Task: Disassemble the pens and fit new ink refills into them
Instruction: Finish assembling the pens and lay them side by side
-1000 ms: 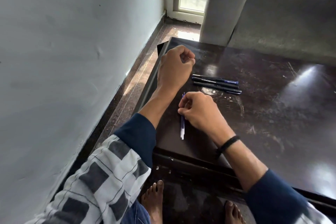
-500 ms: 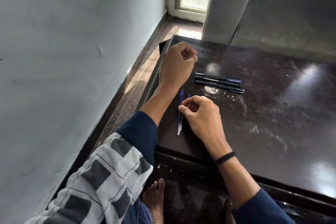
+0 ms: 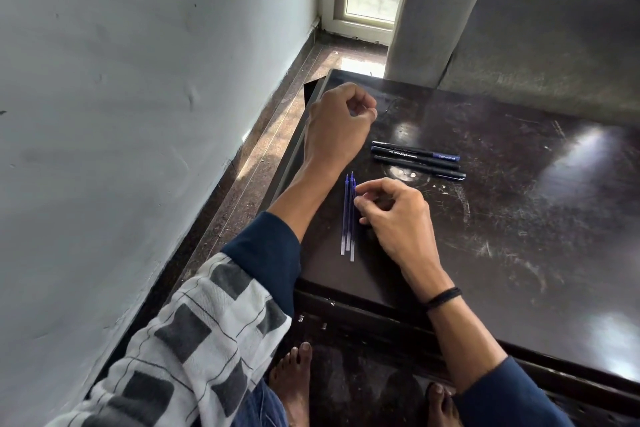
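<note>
Three black pens lie side by side on the dark table, their caps on. Nearer to me, three thin blue ink refills lie parallel with their tips pointing away. My right hand rests just right of them with curled fingers. Its thumb and index finger pinch the rightmost refill, which lies flat. My left hand is a loose fist near the table's far left corner, left of the pens, with nothing seen in it.
A pale wall runs close along the left, with a strip of stone floor between it and the table. A grey sofa stands behind the table. My bare feet show under the near edge.
My right hand has brought a tilted refill down flat beside the others, so the refills now lie aligned. The view shifted slightly. My left fist has stayed in place.
</note>
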Available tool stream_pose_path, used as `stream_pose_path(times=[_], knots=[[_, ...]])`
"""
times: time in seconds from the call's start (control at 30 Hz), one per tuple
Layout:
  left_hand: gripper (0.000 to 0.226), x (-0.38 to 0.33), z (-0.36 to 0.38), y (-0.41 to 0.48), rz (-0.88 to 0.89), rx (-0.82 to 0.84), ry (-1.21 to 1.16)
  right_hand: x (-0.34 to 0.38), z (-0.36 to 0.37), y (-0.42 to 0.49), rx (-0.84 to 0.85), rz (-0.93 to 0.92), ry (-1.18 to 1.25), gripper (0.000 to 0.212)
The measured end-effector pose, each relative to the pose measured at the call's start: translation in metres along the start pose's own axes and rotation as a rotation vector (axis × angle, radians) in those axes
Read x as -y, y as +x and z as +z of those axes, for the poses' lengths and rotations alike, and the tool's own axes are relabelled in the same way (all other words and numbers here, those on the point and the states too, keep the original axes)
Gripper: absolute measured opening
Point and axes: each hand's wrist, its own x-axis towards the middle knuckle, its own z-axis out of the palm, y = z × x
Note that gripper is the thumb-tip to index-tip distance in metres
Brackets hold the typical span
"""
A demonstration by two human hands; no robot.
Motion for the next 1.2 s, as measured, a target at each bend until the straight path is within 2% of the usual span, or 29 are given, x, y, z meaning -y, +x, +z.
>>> stream_pose_path(times=[0.13, 0.33, 0.53, 0.63, 0.73, 0.8, 0.9, 0.97, 1.07, 1.13, 1.2], knots=[[0.009, 0.000, -0.001, 0.000, -0.002, 0.004, 0.008, -0.001, -0.003, 0.016, 0.016, -0.039, -0.081, 0.018], [0.014, -0.001, -0.001, -0.001, -0.008, 0.011, -0.003, 0.008, -0.003, 0.042, 0.206, -0.036, -0.269, 0.044], [0.012, -0.002, -0.001, -0.002, -0.012, 0.018, 0.010, 0.013, -0.002, 0.048, 0.298, -0.027, -0.312, 0.038], [0.012, -0.002, -0.002, -0.002, -0.012, 0.016, 0.006, 0.011, -0.003, 0.046, 0.264, -0.027, -0.292, 0.031], [0.011, -0.002, -0.001, -0.002, -0.016, 0.018, 0.002, 0.007, -0.006, 0.041, 0.222, -0.013, -0.121, 0.037], [0.012, -0.002, -0.001, -0.001, -0.021, 0.017, 0.002, 0.003, -0.013, 0.040, 0.113, -0.022, -0.049, 0.035], [0.012, -0.001, 0.000, 0.001, -0.039, 0.016, 0.005, -0.005, -0.035, 0.050, -0.133, -0.116, -0.259, 0.026], [0.014, 0.001, 0.001, 0.001, -0.045, 0.040, 0.002, -0.009, -0.053, 0.062, -0.178, -0.184, -0.470, 0.034], [0.017, 0.004, 0.004, 0.000, -0.045, 0.092, 0.008, -0.012, -0.071, 0.087, 0.008, -0.185, -0.707, 0.046], [0.016, 0.006, 0.005, 0.000, -0.047, 0.116, 0.023, -0.015, -0.078, 0.101, 0.151, -0.156, -0.785, 0.041], [0.013, 0.006, 0.005, 0.000, -0.060, 0.136, 0.032, -0.019, -0.083, 0.108, 0.230, -0.181, -0.757, 0.035]])
